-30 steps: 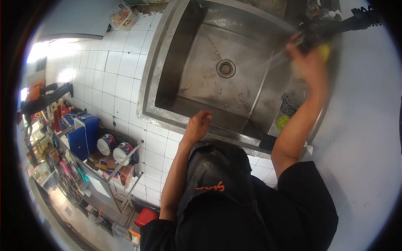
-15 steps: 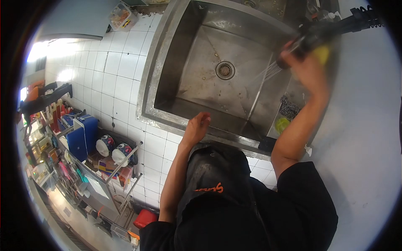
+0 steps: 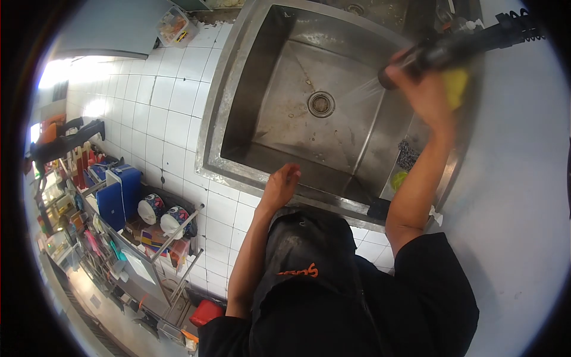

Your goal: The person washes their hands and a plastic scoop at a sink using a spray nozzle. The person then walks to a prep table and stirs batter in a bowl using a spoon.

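Note:
My right hand [image 3: 422, 95] is closed around a black spray nozzle [image 3: 392, 76], which sends a thin spray of water leftward into the stainless-steel sink [image 3: 229, 107]. Motion blurs the nozzle a little. A round drain [image 3: 321, 104] lies in the basin floor, with small bits of debris around it. Over the sink's near rim hovers my left hand [image 3: 282, 185], its fingers loosely bent and apart, with nothing visible in them. A metal scouring pad [image 3: 407, 156] and a yellow-green sponge [image 3: 398, 179] sit on the right ledge, partly behind my right forearm.
A yellow item [image 3: 455, 89] lies beyond my right wrist by the wall. To the left, a metal cart [image 3: 169, 250] carries a blue case [image 3: 122, 190] and patterned rolls [image 3: 176, 220]. A red container [image 3: 206, 312] stands low down. A clear bin [image 3: 176, 27] sits on the tiled floor.
My right hand has moved the spray nozzle slightly left and up in view, and the spray now reaches nearer the drain. My left hand has barely moved.

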Available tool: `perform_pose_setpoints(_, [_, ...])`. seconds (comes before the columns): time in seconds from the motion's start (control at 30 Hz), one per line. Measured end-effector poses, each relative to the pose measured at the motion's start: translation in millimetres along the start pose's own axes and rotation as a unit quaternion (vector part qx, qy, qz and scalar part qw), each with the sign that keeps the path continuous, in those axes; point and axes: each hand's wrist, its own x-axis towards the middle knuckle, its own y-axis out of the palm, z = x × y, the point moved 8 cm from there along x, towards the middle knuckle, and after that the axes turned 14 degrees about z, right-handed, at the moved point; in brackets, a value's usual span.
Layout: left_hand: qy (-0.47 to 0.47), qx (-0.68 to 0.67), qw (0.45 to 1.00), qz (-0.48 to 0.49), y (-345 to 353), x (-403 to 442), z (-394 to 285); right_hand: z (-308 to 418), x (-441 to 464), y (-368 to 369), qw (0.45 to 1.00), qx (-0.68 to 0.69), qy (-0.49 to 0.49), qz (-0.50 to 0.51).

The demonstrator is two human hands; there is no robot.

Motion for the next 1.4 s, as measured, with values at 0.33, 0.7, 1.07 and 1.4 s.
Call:
perform_pose_setpoints(0.33, [0.004, 0.012, 1.0, -0.005, 1, 1, 3, -7, -14, -13, 0.998, -0.032, 0.058, 0.005])
perform_pose_setpoints(0.7, [0.011, 0.011, 1.0, -0.006, 1, 0, 0, 1, -12, -5, 0.999, -0.026, 0.036, 0.005])
perform_pose_setpoints(1.07, [0.022, -0.002, 1.0, -0.01, 1, 0, 0, -19, 4, -18, 0.993, -0.052, 0.027, -0.106])
perform_pose_setpoints(1.4, [0.005, 0.017, 1.0, -0.007, 3, 2, 8, -9, 10, 4, 0.996, 0.068, -0.007, -0.06])
